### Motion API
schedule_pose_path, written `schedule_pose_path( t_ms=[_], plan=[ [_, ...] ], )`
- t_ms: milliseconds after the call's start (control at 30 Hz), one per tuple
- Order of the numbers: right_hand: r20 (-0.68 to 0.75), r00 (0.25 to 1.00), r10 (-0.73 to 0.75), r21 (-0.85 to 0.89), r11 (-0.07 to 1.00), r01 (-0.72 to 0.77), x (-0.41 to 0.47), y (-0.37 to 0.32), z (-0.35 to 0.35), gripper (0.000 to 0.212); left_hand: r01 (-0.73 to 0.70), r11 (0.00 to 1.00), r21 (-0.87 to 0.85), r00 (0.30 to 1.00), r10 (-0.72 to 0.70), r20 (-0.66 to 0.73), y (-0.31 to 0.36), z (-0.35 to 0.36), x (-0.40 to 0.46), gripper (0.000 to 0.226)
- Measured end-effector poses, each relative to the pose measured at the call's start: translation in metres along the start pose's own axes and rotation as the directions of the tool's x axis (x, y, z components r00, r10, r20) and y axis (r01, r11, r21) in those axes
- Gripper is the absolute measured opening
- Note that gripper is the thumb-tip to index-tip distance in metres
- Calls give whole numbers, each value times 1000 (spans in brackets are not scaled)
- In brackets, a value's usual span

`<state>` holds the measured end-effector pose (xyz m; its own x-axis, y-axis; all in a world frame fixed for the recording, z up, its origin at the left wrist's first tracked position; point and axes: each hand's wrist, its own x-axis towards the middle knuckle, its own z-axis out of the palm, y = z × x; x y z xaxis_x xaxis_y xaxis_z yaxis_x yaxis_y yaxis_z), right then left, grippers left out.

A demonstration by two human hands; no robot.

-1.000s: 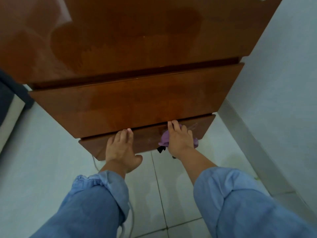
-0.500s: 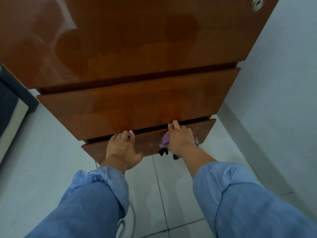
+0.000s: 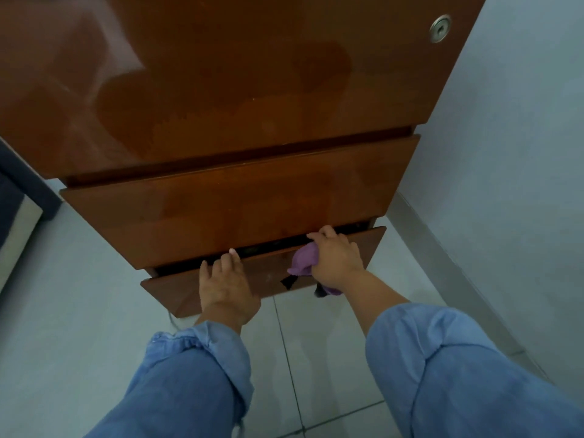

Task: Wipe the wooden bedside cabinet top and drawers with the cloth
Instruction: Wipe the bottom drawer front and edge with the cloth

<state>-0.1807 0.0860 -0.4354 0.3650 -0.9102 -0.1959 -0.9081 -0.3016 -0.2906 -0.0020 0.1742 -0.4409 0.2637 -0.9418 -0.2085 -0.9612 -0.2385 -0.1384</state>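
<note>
The glossy brown wooden bedside cabinet [image 3: 221,90] fills the upper view, seen from above its front. Its bottom drawer [image 3: 177,289] stands pulled out a little, with a dark gap above it. My left hand [image 3: 226,286] lies on that drawer's front, fingers hooked over its top edge. My right hand [image 3: 336,257] grips the same edge further right and holds a bunched purple cloth [image 3: 305,259] with black trim against the drawer front. The middle drawer [image 3: 237,207] above looks closed.
A round metal lock [image 3: 440,28] sits at the upper right of the top drawer. A pale wall [image 3: 505,153] stands close on the right. White tiled floor [image 3: 79,311] lies below, and a dark bed edge [image 3: 19,197] is at the left.
The bottom drawer has slid out toward me, opening a dark gap. Both hands moved with its top edge, and the view tilted up enough to show the lock.
</note>
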Motion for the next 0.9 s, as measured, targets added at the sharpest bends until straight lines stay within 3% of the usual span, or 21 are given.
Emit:
schedule_pose_path(
  t_ms=[133, 233, 300, 367, 467, 567, 667, 767, 900],
  plan=[
    [-324, 934, 151, 264, 962, -64, -15, 37, -8, 58, -93, 992, -80, 992, 85, -94, 33, 0, -2, 85],
    [-487, 819, 303, 369, 921, -121, -18, 69, -16, 42, -165, 981, -101, 986, 163, -29, 52, -2, 3, 85],
    [-520, 770, 371, 419, 896, -149, -12, 83, -18, 38, -168, 979, -111, 985, 172, 24, 57, 0, 6, 87],
    [-455, 785, 420, 484, 857, -179, 3, 97, -12, 38, -157, 977, -144, 986, 164, 31, 57, 5, 7, 91],
    [-247, 846, 472, 525, 799, -293, 28, 114, 11, 42, -174, 973, -154, 984, 177, 3, 53, 9, 8, 94],
    [-281, 820, 498, 498, 806, -319, 34, 114, 30, 33, -188, 970, -153, 982, 188, -13, 50, 12, 8, 96],
    [-296, 802, 519, 347, 840, -416, 24, 88, 31, 45, -172, 970, -170, 985, 171, -18, 51, 17, 7, 99],
    [-258, 934, 246, 116, 968, -223, 13, 50, 41, 48, -170, 971, -170, 985, 168, -24, 53, 19, 7, 101],
    [-123, 989, 87, 182, 981, -64, 18, 17, 58, 58, -201, 968, -148, 978, 206, 22, 50, 14, 10, 97]
  ],
)
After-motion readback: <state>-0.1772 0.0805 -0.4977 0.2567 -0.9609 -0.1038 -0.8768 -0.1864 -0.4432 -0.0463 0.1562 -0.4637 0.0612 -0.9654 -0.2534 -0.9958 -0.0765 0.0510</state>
